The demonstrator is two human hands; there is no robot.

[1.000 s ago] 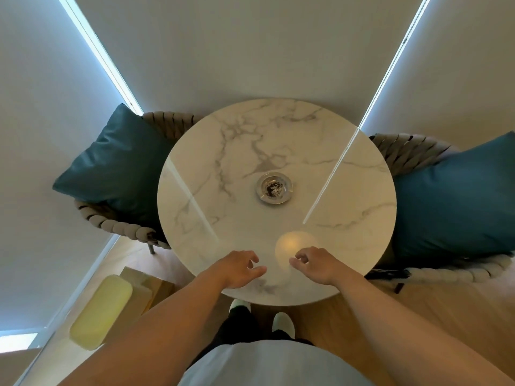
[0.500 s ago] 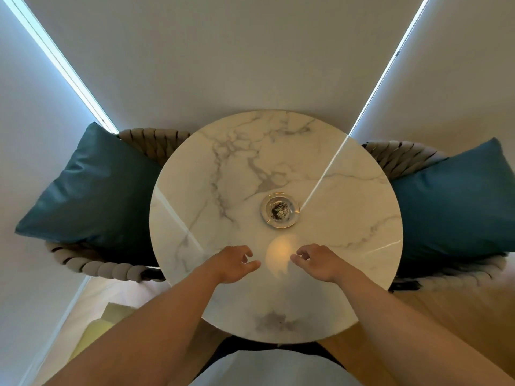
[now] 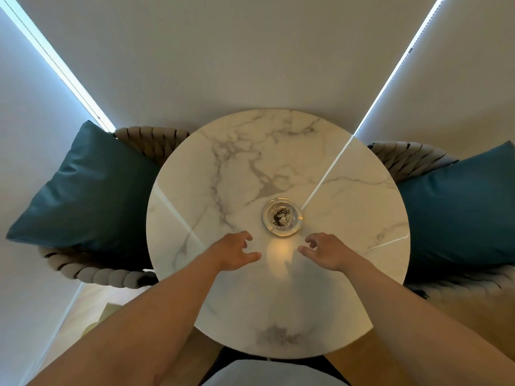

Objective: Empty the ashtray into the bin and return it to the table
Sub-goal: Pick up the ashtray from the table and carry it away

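Note:
A round clear glass ashtray (image 3: 282, 217) with dark ash in its middle sits near the centre of a round white marble table (image 3: 237, 168). My left hand (image 3: 235, 250) hovers over the table just below and left of the ashtray, fingers loosely curled and apart, holding nothing. On the other side, my right hand (image 3: 323, 250) is just below and right of the ashtray, also empty with fingers apart. Neither hand touches the ashtray. No bin is in view.
Two woven rope chairs flank the table, each with a teal cushion: one on the left (image 3: 86, 188), one on the right (image 3: 457, 207). Closed grey blinds (image 3: 250, 51) hang behind. A pale yellow object (image 3: 94, 325) lies on the wooden floor at lower left.
I have stepped closer, so the table and ashtray sit lower and nearer in view. Both hands have reached forward toward the ashtray and opened wider. The yellow object is now mostly hidden by my left arm.

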